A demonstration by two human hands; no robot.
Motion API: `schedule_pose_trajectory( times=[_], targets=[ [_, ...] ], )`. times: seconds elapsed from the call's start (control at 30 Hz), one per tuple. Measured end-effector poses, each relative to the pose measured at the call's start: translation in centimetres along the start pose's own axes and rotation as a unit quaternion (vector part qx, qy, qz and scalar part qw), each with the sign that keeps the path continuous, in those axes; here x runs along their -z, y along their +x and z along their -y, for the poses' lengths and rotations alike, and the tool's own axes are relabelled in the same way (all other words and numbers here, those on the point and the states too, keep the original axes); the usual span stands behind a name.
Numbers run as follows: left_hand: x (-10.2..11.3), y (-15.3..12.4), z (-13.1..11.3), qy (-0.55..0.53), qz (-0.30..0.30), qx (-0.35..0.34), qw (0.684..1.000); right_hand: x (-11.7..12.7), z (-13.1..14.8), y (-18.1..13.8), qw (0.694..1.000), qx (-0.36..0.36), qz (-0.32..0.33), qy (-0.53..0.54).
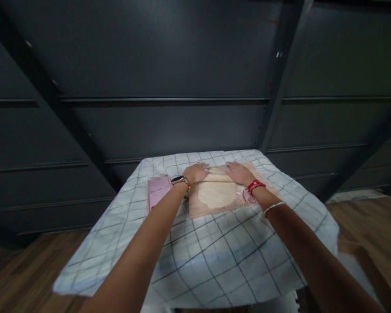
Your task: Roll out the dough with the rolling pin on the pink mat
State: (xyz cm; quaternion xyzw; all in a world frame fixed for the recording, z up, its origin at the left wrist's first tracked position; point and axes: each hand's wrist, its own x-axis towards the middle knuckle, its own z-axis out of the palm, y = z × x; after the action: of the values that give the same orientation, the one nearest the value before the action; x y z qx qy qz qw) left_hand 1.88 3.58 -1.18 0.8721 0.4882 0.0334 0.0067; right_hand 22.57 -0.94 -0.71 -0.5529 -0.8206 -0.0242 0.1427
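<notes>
A flat sheet of pale dough (pixel 217 193) lies on a light wooden board (pixel 198 209) near the far end of the table. Across the dough's far edge rests a rolling pin (pixel 217 171). My left hand (pixel 196 172) lies palm down on the pin's left end, fingers stretched flat. My right hand (pixel 238 172) presses on its right end the same way. Both arms reach forward from the near edge. The left wrist carries a watch and beads, the right one red threads and a silver bangle.
A white cloth with a dark check (pixel 211 256) covers the small table. A pink card (pixel 158 193) lies left of the board. Dark panelled wall with slanted metal beams stands right behind the table. Wooden floor shows on both sides.
</notes>
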Motion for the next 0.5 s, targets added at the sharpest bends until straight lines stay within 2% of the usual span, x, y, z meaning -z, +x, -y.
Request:
schedule_pose_trajectory(
  times=[0.1,0.3,0.5],
  targets=[
    [-0.1,0.6,0.4,0.003,-0.009,0.028,1.0,-0.2,-0.5,0.7,1.0,-0.014,0.01,-0.015],
    [0.1,2.3,1.3,-0.026,-0.013,0.025,0.999,0.0,-1.1,2.4,0.997,-0.03,0.063,-0.016],
    [-0.1,2.5,1.4,-0.035,0.029,0.02,0.999,0.7,-0.6,2.2,0.996,-0.019,0.083,0.008]
  ],
)
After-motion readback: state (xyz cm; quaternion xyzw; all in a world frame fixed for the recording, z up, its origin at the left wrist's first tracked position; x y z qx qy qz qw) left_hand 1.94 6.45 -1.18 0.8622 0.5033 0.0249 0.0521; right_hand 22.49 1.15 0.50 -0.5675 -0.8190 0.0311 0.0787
